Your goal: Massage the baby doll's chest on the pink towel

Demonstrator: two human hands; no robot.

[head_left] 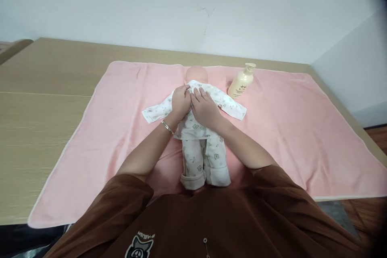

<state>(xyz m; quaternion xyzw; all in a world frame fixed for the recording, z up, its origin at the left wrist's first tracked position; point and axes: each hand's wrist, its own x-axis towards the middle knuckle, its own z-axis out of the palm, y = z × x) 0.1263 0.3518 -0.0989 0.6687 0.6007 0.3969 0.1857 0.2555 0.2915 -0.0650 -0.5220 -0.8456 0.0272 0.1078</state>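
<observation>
A baby doll [196,73] lies on its back on a pink blanket [127,100], its bald head toward the wall. It wears a white long-sleeved baby shirt [231,107] with small printed figures, sleeves spread to both sides. Matching trousers [193,159] with turned-up cuffs cover its legs. Near the neckline, my left hand [181,102] is closed on the front of the shirt, its fingertips partly hidden. Beside it my right hand [206,109] rests on the chest, fingers stretched out over the cloth. The two hands meet at the shirt's middle.
A cream pump bottle [241,82] stands on the blanket, to the right of the doll's head. Under the blanket is a wooden table [39,129], its far edge against a white wall [151,16]. The near edge is at my body.
</observation>
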